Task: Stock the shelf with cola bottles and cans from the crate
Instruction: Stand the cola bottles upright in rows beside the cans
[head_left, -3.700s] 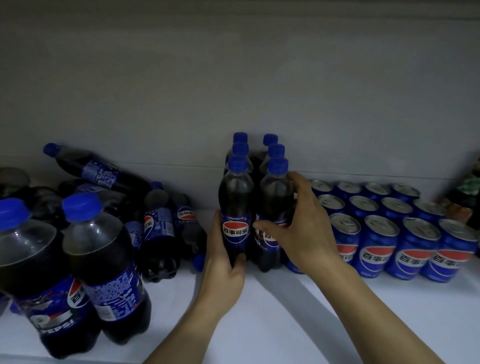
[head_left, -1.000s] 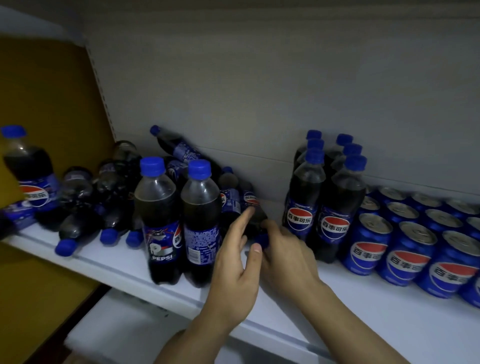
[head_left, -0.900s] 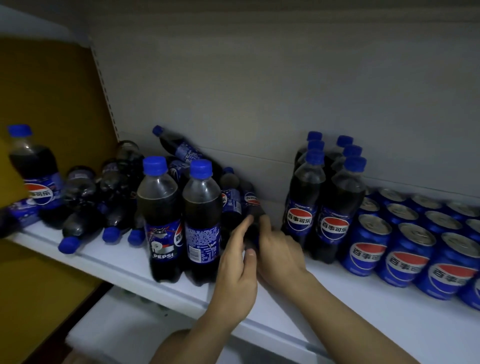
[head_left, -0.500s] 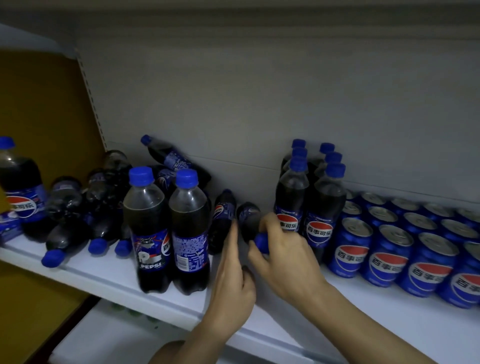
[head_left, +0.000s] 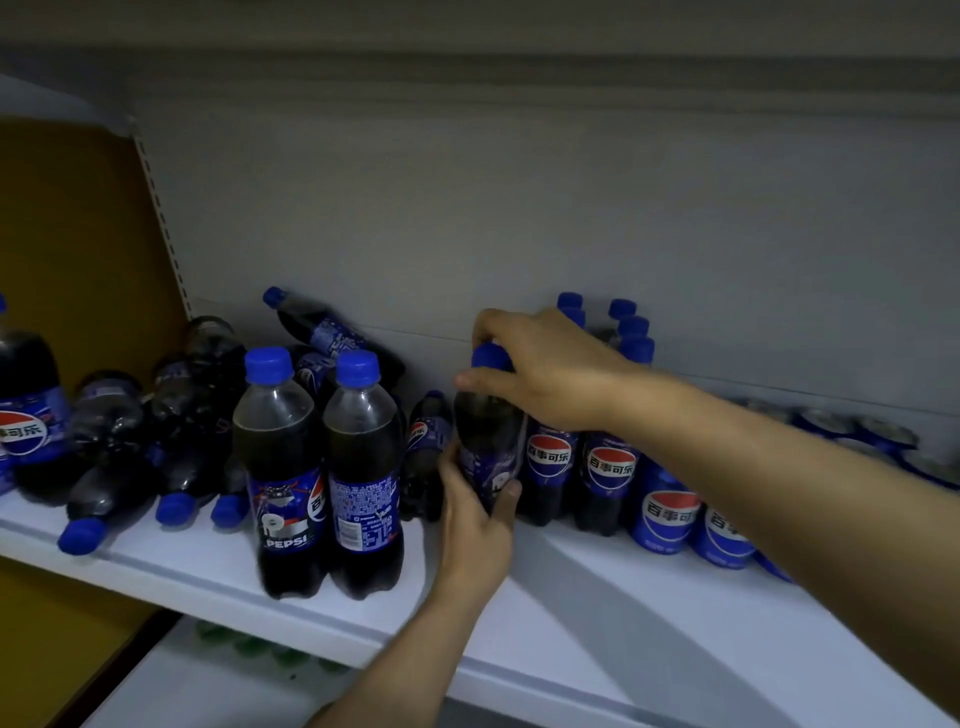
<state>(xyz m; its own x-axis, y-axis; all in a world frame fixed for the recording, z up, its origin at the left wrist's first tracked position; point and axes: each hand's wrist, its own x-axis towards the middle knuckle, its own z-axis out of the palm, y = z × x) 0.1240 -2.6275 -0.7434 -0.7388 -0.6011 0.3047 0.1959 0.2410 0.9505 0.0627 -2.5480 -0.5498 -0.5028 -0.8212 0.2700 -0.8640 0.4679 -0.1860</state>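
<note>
Hands (head_left: 475, 525) (head_left: 540, 364) hold cola bottle (head_left: 488, 441) upright on shelf (head_left: 597, 623).

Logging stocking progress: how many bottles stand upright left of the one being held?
3: two side by side near the shelf's front edge, the PEPSI-label bottle and its right neighbour; a far-left bottle, cut by the frame. The lying pile may hide others.

Two bare forearms enter the frame, the left arm (head_left: 415, 649) from about 6 o'clock and the right arm (head_left: 779, 493) from about 4 o'clock. No sleeve covers either as far as the view reaches. The left hand (head_left: 475, 525) and right hand (head_left: 545, 369) wear no gloves, rings or watch.
</note>
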